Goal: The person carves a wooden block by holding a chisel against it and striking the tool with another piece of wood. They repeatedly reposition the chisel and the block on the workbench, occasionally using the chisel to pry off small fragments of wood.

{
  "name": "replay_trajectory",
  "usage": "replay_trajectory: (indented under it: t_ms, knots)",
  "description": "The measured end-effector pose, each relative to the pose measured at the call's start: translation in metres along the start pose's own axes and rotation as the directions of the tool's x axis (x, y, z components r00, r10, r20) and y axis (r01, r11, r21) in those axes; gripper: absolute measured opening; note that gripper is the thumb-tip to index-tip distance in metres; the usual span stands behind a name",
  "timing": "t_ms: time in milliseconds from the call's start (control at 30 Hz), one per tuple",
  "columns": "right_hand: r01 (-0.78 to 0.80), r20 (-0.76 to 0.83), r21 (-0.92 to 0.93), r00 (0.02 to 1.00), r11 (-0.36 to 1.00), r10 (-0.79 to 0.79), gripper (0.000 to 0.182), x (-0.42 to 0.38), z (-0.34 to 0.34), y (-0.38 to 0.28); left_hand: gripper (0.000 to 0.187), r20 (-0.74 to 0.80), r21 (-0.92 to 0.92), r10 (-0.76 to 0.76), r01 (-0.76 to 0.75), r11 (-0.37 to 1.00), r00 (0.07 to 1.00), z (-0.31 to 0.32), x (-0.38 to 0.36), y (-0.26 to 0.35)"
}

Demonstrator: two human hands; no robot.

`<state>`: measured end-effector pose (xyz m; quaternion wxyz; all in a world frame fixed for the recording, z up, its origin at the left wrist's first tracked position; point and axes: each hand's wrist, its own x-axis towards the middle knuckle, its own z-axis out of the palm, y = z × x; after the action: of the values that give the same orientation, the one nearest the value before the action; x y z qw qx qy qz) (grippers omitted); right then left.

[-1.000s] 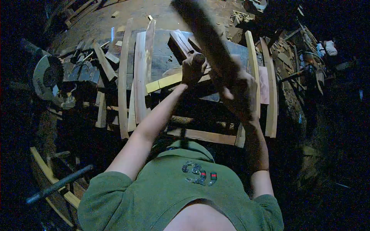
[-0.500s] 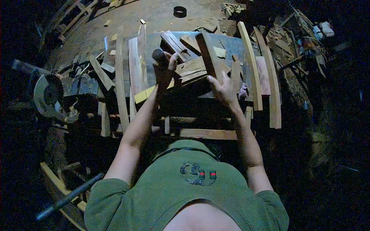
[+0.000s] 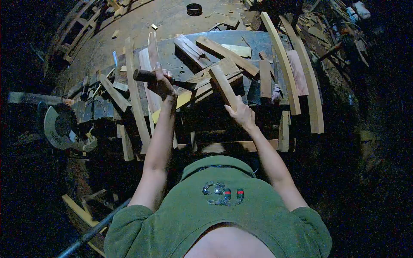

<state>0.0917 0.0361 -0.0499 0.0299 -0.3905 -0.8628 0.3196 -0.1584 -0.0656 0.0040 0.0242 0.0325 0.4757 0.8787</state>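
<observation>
Over dark flat bench (image 3: pixel 167 56) we're seeing left hand (image 3: pixel 161 84) clenching dark-brown round-handled tool (image 3: pixel 143 75), maybe a chisel, right hand (image 3: pixel 242 114) gripping tan rectangular wooden bar (image 3: pixel 223 84), likely stiff, hefty, best held at near end.

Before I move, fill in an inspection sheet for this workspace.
Surface: workbench, dark-topped, largely covered with wood.
Job's things: dark-handled tool, its far end pointing toward a light wooden block, contact unclear; wooden bar, held at a slant.
Clutter: long planks at both sides, shorter offcuts between them.
Hands: left hand closed around the tool; right hand gripping the bar's near end.
Cables: nothing seen for certain; the edges are too dark.
Surroundings: round-bladed saw at left; dark ring and wood scraps on the floor beyond.
</observation>
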Motion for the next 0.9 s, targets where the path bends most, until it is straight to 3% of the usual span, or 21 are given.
replay_trajectory:
  t_ms: [67,100,267,333,400,500,633,733,800,867,900]
  knots:
    - [-0.009,0.001,0.01,1.0,1.0,0.009,0.051,0.0,0.0,0.001,0.019,-0.041,0.034,0.003,-0.002,0.999,0.999,0.005,-0.01,0.007]
    - [-0.011,0.006,0.008,1.0,1.0,0.011,0.051,0.0,0.001,0.002,0.019,0.072,-0.029,0.105,-0.103,0.994,0.992,0.01,-0.01,0.005]
    - [-0.011,0.0,-0.012,1.0,1.0,0.011,0.051,0.0,0.0,-0.001,0.017,0.151,-0.037,-0.001,0.006,0.999,0.988,0.044,-0.041,0.023]
    - [-0.001,-0.007,-0.007,1.0,1.0,0.001,0.051,0.001,0.002,0.001,0.02,0.318,0.037,-0.004,-0.008,0.999,0.948,0.05,-0.047,0.015]
    - [-0.002,-0.015,-0.002,1.0,1.0,0.002,0.051,0.0,0.001,0.0,0.018,0.297,0.138,-0.003,-0.04,0.99,0.955,0.057,-0.051,0.009]
    - [-0.01,-0.009,-0.002,1.0,1.0,0.01,0.051,-0.001,0.002,-0.001,0.019,0.423,0.259,0.011,-0.133,0.957,0.906,0.052,-0.049,-0.001]
    - [0.001,-0.029,0.021,1.0,1.0,0.0,0.052,-0.001,0.005,0.001,0.019,0.41,0.282,-0.013,-0.113,0.953,0.912,0.051,-0.051,-0.006]
    - [-0.008,-0.009,0.029,1.0,1.0,0.008,0.052,-0.002,0.001,-0.001,0.021,0.513,0.504,0.247,-0.521,0.689,0.822,0.056,-0.062,-0.001]
    - [-0.013,-0.002,0.028,1.0,1.0,0.013,0.051,0.002,-0.001,0.0,0.022,0.498,0.529,0.293,-0.554,0.643,0.816,0.069,-0.072,0.007]
    - [0.013,0.022,0.209,1.0,0.978,-0.018,0.05,0.01,-0.001,0.005,0.023,0.501,0.612,0.107,-0.439,0.658,0.859,0.061,-0.064,-0.019]
    - [-0.042,0.024,0.244,0.999,0.969,0.037,0.05,0.01,-0.014,-0.007,0.024,0.492,0.499,0.215,-0.476,0.724,0.843,0.064,-0.07,-0.019]
